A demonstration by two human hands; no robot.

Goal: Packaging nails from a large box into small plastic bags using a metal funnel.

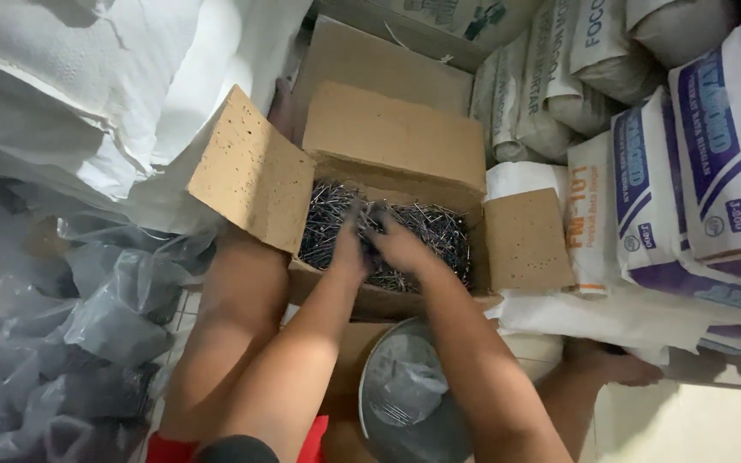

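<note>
The nails [413, 227] lie in a loose dark heap inside the open cardboard box [388, 137] on the floor between the person's knees. Both hands are sunk in the heap: the left hand [349, 249] and right hand [400, 247] seem curled into the nails, though how tightly I cannot tell. Scooping from underneath with cupped palms would probably spare pricked skin. A metal pan [405, 394] with a plastic bag sits just in front; printed sacks [696, 171] are stacked at the right

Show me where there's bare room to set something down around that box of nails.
Bare floor at lower right, below the stacked sacks. Crowded elsewhere: plastic bags at left, metal bowl between the legs, both hands in the cardboard box.
</note>
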